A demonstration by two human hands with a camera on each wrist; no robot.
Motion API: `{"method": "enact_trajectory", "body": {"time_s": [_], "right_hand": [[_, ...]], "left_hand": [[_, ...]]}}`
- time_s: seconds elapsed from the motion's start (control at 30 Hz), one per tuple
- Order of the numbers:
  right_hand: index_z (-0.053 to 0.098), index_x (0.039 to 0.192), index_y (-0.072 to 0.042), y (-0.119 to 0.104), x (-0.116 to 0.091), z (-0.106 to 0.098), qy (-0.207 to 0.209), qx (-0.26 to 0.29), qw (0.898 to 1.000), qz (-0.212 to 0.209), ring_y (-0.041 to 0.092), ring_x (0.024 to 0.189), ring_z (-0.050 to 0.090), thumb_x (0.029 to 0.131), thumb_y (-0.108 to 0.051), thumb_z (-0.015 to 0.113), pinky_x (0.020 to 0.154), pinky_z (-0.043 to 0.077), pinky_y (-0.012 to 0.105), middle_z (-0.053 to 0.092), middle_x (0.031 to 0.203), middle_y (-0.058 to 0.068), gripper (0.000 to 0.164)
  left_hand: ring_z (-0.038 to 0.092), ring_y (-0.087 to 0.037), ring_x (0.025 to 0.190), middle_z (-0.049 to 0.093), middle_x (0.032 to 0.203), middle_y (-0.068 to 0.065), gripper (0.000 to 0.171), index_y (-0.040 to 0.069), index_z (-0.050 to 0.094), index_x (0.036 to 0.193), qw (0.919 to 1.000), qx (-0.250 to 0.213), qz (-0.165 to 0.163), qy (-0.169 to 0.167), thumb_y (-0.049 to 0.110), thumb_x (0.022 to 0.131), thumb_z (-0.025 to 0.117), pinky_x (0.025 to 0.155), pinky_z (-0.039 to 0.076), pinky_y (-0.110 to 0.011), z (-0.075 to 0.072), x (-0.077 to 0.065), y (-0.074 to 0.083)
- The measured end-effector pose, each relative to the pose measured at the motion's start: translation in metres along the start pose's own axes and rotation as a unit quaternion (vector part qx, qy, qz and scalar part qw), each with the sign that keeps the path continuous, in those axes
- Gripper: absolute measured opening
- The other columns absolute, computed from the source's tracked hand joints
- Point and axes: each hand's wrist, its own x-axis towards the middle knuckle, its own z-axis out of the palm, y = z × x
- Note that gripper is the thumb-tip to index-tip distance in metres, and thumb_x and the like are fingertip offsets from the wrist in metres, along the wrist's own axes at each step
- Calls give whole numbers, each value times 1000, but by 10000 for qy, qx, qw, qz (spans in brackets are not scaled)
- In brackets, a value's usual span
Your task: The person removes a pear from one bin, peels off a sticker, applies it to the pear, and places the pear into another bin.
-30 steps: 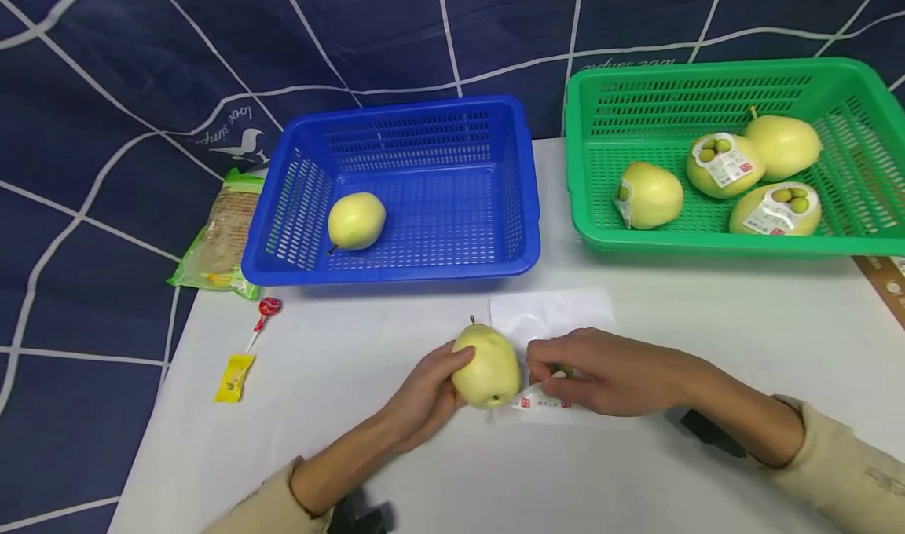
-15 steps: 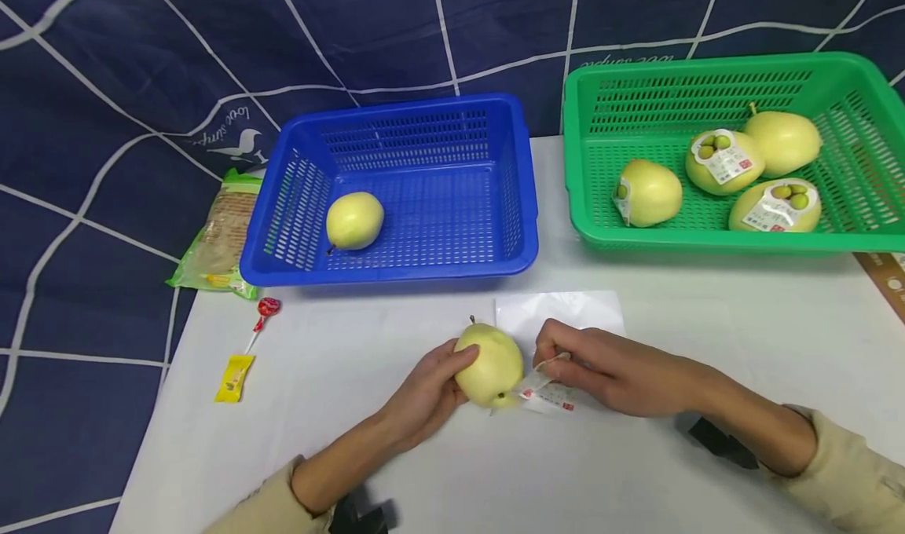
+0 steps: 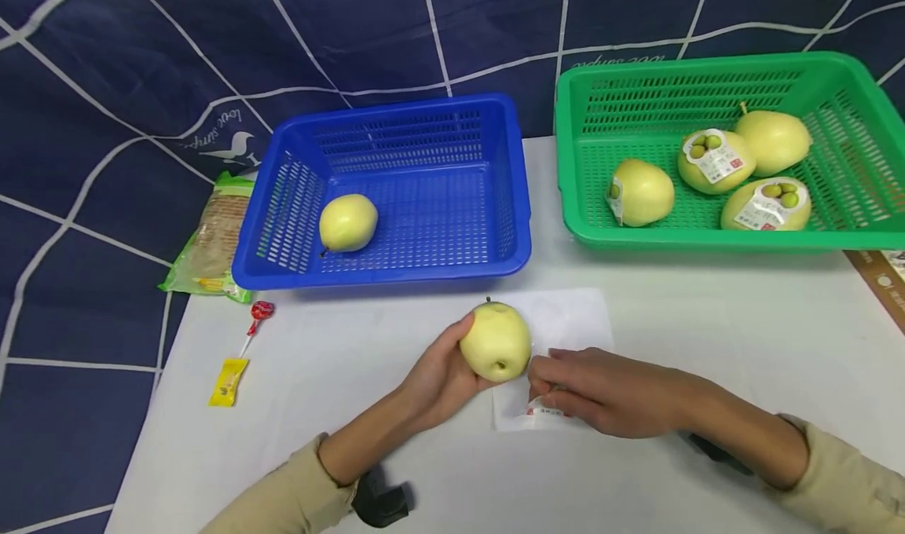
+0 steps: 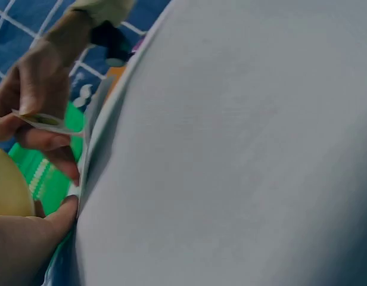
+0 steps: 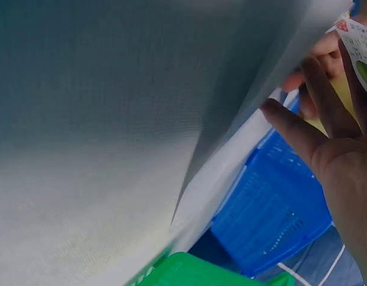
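In the head view my left hand grips a yellow-green pear just in front of the blue basket, its stem pointing away from me. No label shows on the pear's visible side. Close at its right, my right hand pinches a white printed sticker, partly hidden by the fingers. The right wrist view shows the sticker with red and green print. It looks apart from the pear. Beneath both hands lies a sheet of white paper.
The blue basket holds one unlabelled pear. At right, the green basket holds several pears, most with visible stickers. A lollipop, a yellow wrapped sweet and a green-edged food packet lie at left.
The sticker, earlier stretched from the pear's lower right side, has come off in my right hand. My left hand has raised the pear slightly away from me and turned it.
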Motion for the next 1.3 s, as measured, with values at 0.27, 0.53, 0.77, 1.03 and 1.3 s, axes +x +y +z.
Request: {"method": "enact_trajectory", "body": {"time_s": [0.27, 0.53, 0.77, 1.03, 1.3], "right_hand": [[56, 115, -22, -26, -12, -7, 746, -606, 9924, -772, 4, 95, 60, 99, 0, 55, 88, 49, 19, 61, 111, -14, 27], [57, 105, -20, -48, -14, -24, 1853, -466, 9810, -332, 7, 89, 63, 89, 9, 65, 84, 52, 23, 64, 100, -13, 34], [60, 110, -20, -38, 6, -21, 1950, -195, 9806, -77, 7, 88, 63, 93, 4, 63, 81, 54, 26, 63, 101, -12, 30], [59, 113, -17, -29, 27, -15, 2071, -438, 9766, 386, 3, 61, 50, 95, -8, 65, 56, 48, 24, 59, 80, -14, 21], [54, 115, -18, -28, 31, -9, 2171, -958, 9677, 849, 0, 51, 37, 93, -14, 69, 46, 34, 21, 38, 59, -18, 26]], "left_hand": [[51, -18, 113, 50, 125, -9, 53, -7, 32, 142, 9917, 1197, 433, 184, 28, 103, 41, 98, 45, -34, 6, -6, -13], [51, -20, 115, 48, 127, -11, 52, -4, 30, 145, 9928, 1091, 467, 134, 26, 104, 41, 98, 46, -35, 5, -3, -13], [51, -21, 118, 44, 134, -14, 56, -4, 23, 149, 9946, 944, 426, -21, 24, 105, 44, 100, 46, -35, 2, -1, -13], [50, -22, 118, 42, 137, -16, 58, -5, 22, 150, 9912, 1102, 627, -389, 18, 104, 47, 98, 48, -33, -1, 0, -13], [54, -21, 115, 45, 135, -17, 59, -7, 22, 150, 9851, 1461, 728, -535, 18, 103, 50, 96, 50, -33, -7, -2, -14]]}}
